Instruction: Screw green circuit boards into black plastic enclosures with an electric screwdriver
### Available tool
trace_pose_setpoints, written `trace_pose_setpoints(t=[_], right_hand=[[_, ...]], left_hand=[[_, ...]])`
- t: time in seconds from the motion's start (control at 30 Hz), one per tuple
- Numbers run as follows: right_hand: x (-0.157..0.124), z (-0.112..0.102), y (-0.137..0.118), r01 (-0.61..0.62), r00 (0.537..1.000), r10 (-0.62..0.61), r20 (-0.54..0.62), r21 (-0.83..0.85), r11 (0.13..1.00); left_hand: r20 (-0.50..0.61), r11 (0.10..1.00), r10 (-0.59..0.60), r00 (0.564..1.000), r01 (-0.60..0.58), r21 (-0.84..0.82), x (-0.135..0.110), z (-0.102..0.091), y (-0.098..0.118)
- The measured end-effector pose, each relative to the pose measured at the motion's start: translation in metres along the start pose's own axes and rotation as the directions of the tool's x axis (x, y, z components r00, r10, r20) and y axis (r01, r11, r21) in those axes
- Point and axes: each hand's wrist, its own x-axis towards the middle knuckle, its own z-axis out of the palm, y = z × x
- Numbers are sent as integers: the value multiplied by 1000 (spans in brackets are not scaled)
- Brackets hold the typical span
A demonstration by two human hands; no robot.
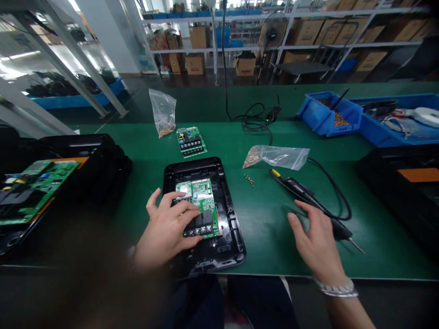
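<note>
My left hand [165, 230] lies across a green circuit board [200, 205], its fingers pressing on the board. The board sits in an open black plastic housing [228, 224], with black terminal blocks along its near edge. My right hand [317, 242] hovers open over the green mat [260, 228], right beside an electric screwdriver [302, 192] with a yellow-tipped end and a black cable. Several loose brass screws [249, 180] lie near a clear plastic bag of screws [276, 156]. Another populated circuit board [191, 141] rests farther ahead.
A second screw bag [162, 112] stands behind that board. Blue bins [329, 113] hold screws and cables at the back right. Black cases lie at both sides, the left one [34, 192] holding a circuit board. Cartons fill shelves [343, 36] beyond the bench.
</note>
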Motion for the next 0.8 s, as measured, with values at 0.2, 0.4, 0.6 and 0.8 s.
trace_pose_setpoints(t=[0.2,0.4,0.6,0.8], right_hand=[[23,6,35,69,988,-122,-95,-430,900],[50,0,60,42,998,-63,-14,-607,794],[73,-16,70,-88,984,147,100,-441,893],[57,-48,64,-304,912,325,252,-118,945]], left_hand=[[-3,1000,-13,1000,13,-28,5,4,2],[25,999,-26,999,27,-34,4,9,3],[10,1000,-11,1000,12,-21,6,13,2],[-60,1000,23,998,-22,6,4,18,-2]])
